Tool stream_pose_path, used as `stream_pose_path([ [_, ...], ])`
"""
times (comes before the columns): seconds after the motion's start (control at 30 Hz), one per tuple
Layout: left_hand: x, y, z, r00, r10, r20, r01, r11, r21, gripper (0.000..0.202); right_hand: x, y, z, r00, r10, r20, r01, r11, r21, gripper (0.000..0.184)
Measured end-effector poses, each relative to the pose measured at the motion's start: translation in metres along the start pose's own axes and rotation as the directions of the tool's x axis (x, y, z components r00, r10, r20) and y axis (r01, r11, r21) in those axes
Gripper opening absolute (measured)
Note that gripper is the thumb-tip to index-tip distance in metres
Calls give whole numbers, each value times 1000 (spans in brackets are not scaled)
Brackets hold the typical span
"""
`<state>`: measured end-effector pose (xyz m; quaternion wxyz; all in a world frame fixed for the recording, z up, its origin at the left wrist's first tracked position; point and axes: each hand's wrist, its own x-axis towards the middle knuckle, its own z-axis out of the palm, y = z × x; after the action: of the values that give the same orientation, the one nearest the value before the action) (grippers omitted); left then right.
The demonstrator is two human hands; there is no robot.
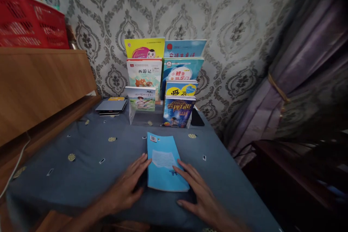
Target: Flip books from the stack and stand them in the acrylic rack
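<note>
A light blue paperback book lies flat on the cloth, its barcode at the far left corner and a pale text panel in the middle. My left hand is at the book's left edge, fingers stretched out and fingertips touching it. On the other side, my right hand has its fingers spread, with fingertips resting on the cover's right edge and the thumb apart. Beyond the book stands a clear tiered book rack holding several upright books, among them a dark blue one and a white-topped one.
A small stack of books lies left of the rack, and a black phone-like slab lies right of it. A wooden cabinet with a red basket flanks the left. A purple curtain hangs right. Grey-blue cloth covers the table.
</note>
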<state>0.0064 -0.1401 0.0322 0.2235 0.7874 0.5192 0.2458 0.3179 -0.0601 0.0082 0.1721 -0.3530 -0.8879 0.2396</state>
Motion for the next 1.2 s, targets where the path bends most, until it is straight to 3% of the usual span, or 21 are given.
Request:
stream_pose_path([
  [0.13, 20, 0, 12, 988, 94, -125, -97, 995, -15, 65, 7, 3, 4, 990, -90, -111, 85, 995, -47, 56],
  [0.27, 46, 9, 16, 982, 154, -108, -162, 985, -64, 45, 16, 5, 3, 962, -160, -223, 151, 987, -55, 45],
  [0.43, 74, 29, -13, 963, 25, -269, -107, 949, -296, 40, 29, -1, -12, 932, -63, -357, 99, 992, 84, 40],
  [0.57, 95, 34, -39, 939, -125, -322, -82, 825, -559, 36, 59, -5, -24, 895, -21, -445, 136, 965, 226, 31],
  [0.73, 122, 11, -42, 891, -221, -396, -141, 695, -705, 51, 105, 3, -15, 890, 72, -450, 110, 924, 365, 31],
  [0.93, 149, -27, -29, 860, -321, -397, -72, 693, -717, 67, 135, 4, -5, 878, 115, -465, 83, 920, 384, 33],
  [1.1, 164, -33, -41, 835, -259, -486, -151, 741, -655, 64, 153, -3, -8, 837, 116, -535, 85, 938, 336, 31],
  [1.2, 165, -39, -37, 838, -298, -457, -115, 723, -682, 66, 158, -2, -3, 841, 124, -527, 63, 944, 324, 31],
])
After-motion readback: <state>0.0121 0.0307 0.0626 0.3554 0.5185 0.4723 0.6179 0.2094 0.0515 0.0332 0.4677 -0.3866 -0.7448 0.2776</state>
